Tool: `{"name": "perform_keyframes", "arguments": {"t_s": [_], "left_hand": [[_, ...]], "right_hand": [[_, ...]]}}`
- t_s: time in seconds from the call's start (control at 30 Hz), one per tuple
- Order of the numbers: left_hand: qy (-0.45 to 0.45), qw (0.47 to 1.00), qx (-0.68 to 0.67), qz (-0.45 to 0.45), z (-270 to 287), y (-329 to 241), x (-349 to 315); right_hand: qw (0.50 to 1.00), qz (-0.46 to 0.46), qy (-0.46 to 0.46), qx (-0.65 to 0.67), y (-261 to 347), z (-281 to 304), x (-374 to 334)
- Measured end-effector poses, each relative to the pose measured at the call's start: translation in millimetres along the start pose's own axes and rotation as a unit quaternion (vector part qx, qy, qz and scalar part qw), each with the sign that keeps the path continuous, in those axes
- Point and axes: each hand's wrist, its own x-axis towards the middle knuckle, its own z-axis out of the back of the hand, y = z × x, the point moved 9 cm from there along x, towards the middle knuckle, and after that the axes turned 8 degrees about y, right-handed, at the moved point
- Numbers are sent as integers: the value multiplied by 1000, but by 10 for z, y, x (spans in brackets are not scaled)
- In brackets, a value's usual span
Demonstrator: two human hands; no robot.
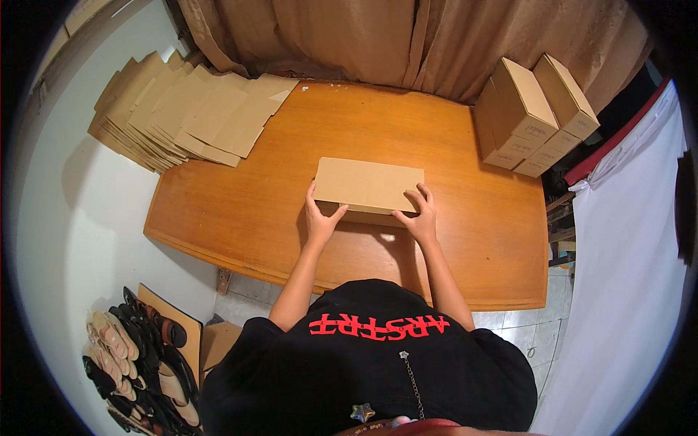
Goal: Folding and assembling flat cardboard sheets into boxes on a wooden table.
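A brown cardboard box (369, 183) is in front of me over the middle of the wooden table, its long side facing me. My left hand (320, 218) grips its near left corner, with the thumb against the front and the fingers along the short side. At the near right corner my right hand (420, 216) holds it the same way, fingers bent over the edge. The lid panel looks closed, with a narrow dark gap below its front edge. Whether the box's underside touches the table, I cannot tell.
Flat cardboard blanks (196, 109) lie fanned in a pile at the far left. Several finished boxes (523, 109) are stacked at the far right. A brown curtain (349, 36) hangs behind the wooden table (218, 211). Shoes (138, 356) stand at the lower left; a white cloth (625, 240) hangs right.
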Motion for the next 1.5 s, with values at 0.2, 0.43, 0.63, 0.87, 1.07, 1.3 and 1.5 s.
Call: {"name": "perform_keyframes", "arguments": {"t_s": [0.2, 0.43, 0.63, 0.87, 1.07, 1.3, 1.5], "left_hand": [[-31, 997, 65, -37, -24, -130, 61], [-26, 994, 95, -57, -122, -126, 82], [-24, 993, 117, -16, -221, 16, -21], [22, 997, 28, 63, -286, 328, 186], [-43, 995, -16, 87, -230, 432, 473], [-44, 988, -35, 145, -383, 568, 802], [-42, 992, -54, 103, -425, 714, 1002]], "right_hand": [[998, 6, -32, -55, -30, -48, -39], [993, 30, -76, -90, -104, -46, -77], [989, 39, -68, -129, -34, -84, -186], [977, 81, 2, -198, -25, -56, -278], [995, 60, 35, -78, -281, 9, -145], [987, 44, 134, -73, -556, -126, 126], [991, 33, 110, -63, -544, -60, 115]]}}
